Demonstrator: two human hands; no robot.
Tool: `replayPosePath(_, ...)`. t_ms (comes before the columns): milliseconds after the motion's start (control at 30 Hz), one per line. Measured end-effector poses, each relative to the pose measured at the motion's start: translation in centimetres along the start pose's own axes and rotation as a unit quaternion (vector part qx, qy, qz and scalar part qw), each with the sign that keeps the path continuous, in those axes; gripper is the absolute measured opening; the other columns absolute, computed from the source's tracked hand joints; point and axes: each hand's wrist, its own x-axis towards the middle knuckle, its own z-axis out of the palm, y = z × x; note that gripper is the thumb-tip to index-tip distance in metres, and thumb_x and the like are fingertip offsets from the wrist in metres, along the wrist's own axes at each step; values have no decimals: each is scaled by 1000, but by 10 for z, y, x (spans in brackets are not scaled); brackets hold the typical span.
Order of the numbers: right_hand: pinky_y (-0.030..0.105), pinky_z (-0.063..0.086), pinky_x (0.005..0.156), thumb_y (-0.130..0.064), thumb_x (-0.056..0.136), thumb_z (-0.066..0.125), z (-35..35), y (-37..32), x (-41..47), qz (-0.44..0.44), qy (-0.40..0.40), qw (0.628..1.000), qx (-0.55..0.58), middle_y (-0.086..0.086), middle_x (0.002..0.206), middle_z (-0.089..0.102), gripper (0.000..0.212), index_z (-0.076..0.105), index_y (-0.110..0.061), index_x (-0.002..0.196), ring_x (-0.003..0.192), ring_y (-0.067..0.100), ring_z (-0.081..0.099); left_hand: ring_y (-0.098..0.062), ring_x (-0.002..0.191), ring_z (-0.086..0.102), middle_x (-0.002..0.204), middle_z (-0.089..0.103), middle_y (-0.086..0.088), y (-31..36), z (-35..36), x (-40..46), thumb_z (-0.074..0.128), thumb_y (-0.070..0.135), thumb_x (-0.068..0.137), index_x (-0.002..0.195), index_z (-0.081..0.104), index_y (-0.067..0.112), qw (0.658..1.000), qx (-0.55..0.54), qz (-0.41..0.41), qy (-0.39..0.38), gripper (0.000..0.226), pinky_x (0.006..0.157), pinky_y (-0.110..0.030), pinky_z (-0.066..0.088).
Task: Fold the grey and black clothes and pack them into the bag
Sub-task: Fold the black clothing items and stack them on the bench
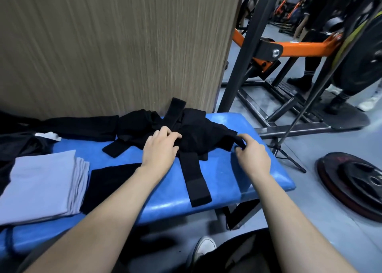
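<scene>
A person stands over a blue padded tabletop with both bare arms reaching in from the bottom of the frame. At centre lies a crumpled black garment, with broad black straps running out of it toward the upper middle, the left and the lower middle. The left hand rests on the garment's left side, fingers bent down onto the cloth; whether this grip pinches any fabric I cannot tell. The right hand, just right of the garment, has its grip closed on a narrow end of the black cloth, pinched between thumb and curled fingers.

At lower left sits a folded grey stack, with a folded black piece just beside it on its right. More black clothes lie along the back edge at left, against a wood-grain panel. In the upper right stands a gym machine with an orange arm, and weight plates lie on the floor at right. A white shoe shows at the bottom.
</scene>
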Motion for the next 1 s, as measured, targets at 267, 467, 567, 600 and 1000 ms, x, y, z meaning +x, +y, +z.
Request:
replayPosePath(267, 34, 37, 69, -17, 90, 53, -3, 1, 0, -54, 162, 984, 49, 2, 107, 51, 19, 63, -20, 106, 86, 26, 51, -19, 100, 51, 104, 55, 0, 6, -16, 2, 52, 14, 97, 104, 63, 12, 991, -74, 15, 113, 13, 81, -32, 49)
replayPosePath(467, 42, 41, 66, -14, 86, 47, -16, -10, -16, -70, 183, 963, 183, 5, 74, 52, 3, 45, -16, 87, 69, 29, 44, -13, 63, 50, 72, 51, 3, 14, -36, -5, 36, 20, 105, 114, 45, 19, 964, -254, -30, 67, 13, 57, -31, 37)
replayPosePath(567, 40, 40, 64, -13, 90, 47, -17, -11, -23, -46, 153, 961, 225, 7, 69, 57, 9, 48, -14, 99, 65, 30, 48, -13, 65, 51, 76, 53, 2, 12, -37, -8, 39, 25, 104, 118, 38, 25, 957, -287, -23, 32, 14, 58, -34, 41)
replayPosePath(600, 39, 40, 64, -13, 91, 47, -17, -10, -23, -43, 153, 960, 228, 7, 70, 58, 12, 49, -14, 103, 66, 29, 49, -12, 69, 53, 84, 55, 4, 10, -37, -8, 44, 27, 103, 119, 37, 27, 959, -284, -21, 11, 18, 60, -33, 42)
replayPosePath(1000, 29, 44, 44, 1, 92, 34, -27, 8, -23, 55, -25, 911, 407, 14, 82, 69, 35, 69, -6, 90, 51, 31, 62, 3, 94, 55, 100, 58, 10, 4, -37, -10, 65, 9, 85, 96, 61, 29, 943, -325, -75, 2, 23, 74, -9, 37)
